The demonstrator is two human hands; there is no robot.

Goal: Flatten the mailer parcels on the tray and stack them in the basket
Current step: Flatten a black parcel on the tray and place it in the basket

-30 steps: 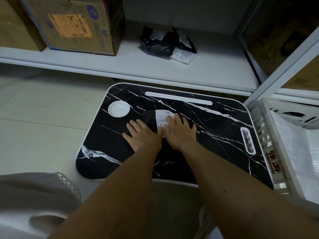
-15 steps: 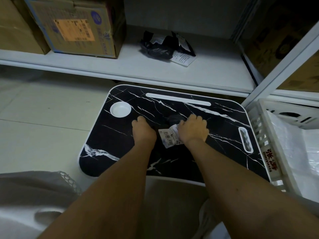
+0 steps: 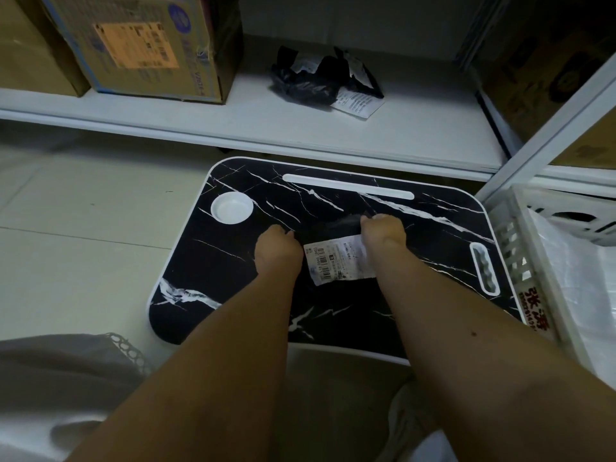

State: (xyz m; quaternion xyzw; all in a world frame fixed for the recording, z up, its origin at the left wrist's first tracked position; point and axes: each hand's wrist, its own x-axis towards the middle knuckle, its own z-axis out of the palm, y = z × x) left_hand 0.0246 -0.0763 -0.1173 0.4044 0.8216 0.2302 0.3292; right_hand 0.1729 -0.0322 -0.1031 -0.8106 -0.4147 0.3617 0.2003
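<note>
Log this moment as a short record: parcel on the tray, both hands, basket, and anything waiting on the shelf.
parcel: black mailer parcel with a white label, lying on the tray
left hand: fingers curled, gripping the parcel's left edge
right hand: fingers curled, gripping the parcel's far right part
basket: white, right of the tray; contents unclear
shelf: crumpled black mailer beside a cardboard box

One head-worn wide-angle view looks forward and steeply down, close over the tray (image 3: pixel 233 295) on the floor, shelf (image 3: pixel 233 128) at the far side.
</note>
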